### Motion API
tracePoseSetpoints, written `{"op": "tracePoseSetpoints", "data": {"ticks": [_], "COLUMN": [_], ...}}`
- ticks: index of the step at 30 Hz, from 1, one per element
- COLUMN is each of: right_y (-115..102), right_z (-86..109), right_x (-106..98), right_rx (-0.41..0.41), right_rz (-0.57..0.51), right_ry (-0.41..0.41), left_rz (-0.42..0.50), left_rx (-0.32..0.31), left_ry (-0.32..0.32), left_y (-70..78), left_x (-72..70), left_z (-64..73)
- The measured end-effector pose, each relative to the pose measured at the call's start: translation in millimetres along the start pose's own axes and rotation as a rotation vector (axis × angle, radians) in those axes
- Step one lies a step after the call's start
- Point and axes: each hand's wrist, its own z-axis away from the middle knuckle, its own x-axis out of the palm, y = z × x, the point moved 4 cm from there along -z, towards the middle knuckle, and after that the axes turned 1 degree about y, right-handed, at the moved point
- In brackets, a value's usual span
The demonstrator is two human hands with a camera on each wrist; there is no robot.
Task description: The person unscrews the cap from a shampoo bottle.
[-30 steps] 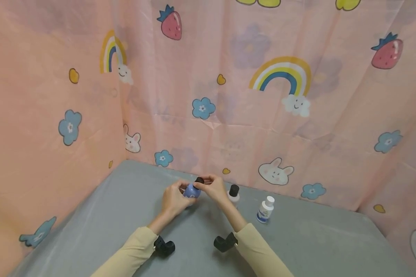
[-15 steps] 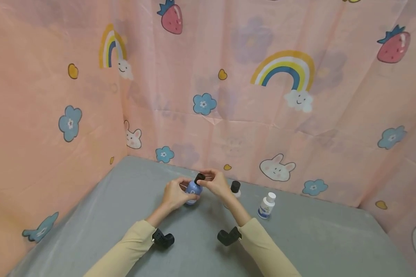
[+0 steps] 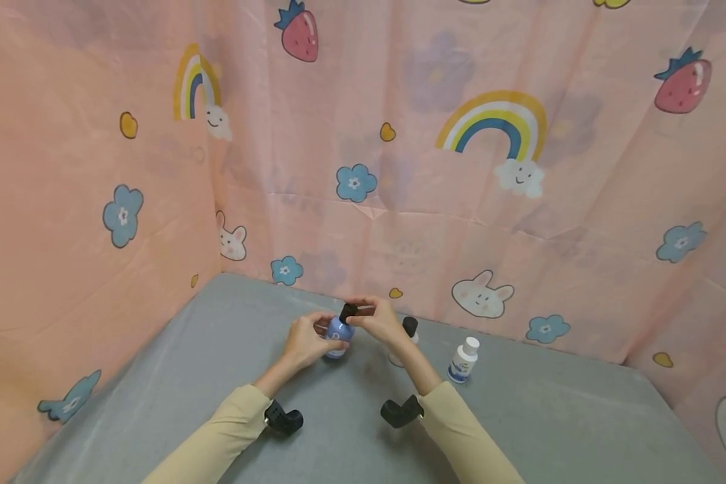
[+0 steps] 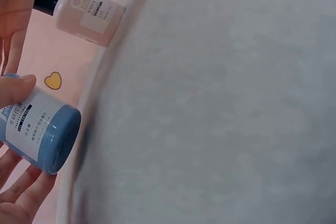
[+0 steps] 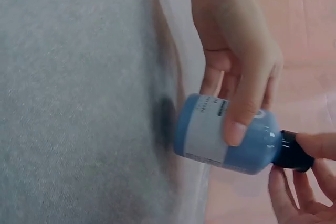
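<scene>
A blue bottle (image 3: 340, 330) with a white label is held by my left hand (image 3: 305, 343), thumb on one side and fingers on the other. Its base shows in the left wrist view, so the bottle (image 4: 39, 124) appears raised off the table. My right hand (image 3: 382, 324) pinches the black cap (image 5: 293, 151) between thumb and fingers. The cap still sits on the bottle's neck, and the bottle leans slightly to the right. Behind my right forearm stands a pale pink bottle (image 4: 86, 15) with a black cap, partly hidden in the head view.
A small white bottle (image 3: 463, 361) with a white cap and a blue-banded label stands to the right. Grey cloth covers the table (image 3: 556, 417). A pink patterned curtain (image 3: 411, 255) hangs along the back and the left side.
The blue bottle has tipped from a stronger tilt to nearly upright, both hands moving with it. Over the last half second the hands have barely shifted, and the grips look the same.
</scene>
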Motion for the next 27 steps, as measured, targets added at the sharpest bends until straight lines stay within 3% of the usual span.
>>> {"op": "tracePoseSetpoints", "data": {"ticks": [4,8,18,27], "right_y": [-0.5,-1.7,5.9,5.1], "right_z": [3.4,4.1,3.2,1.6], "right_x": [-1.3,-2.4,-1.2,4.0], "right_rx": [0.003,0.007,0.064,0.059], "right_rz": [0.014,0.025,0.009,-0.007], "right_ry": [-0.014,0.028,0.143,0.216], "left_rz": [-0.004,-0.021,-0.137,-0.173], "left_rx": [-0.024,-0.040,0.005,0.023], "left_ry": [0.004,0.016,0.104,0.161], "left_y": [-2.3,-1.0,7.5,7.6], "left_x": [1.2,0.6,0.2,2.1], "left_z": [2.7,0.1,-5.7,-2.7]}}
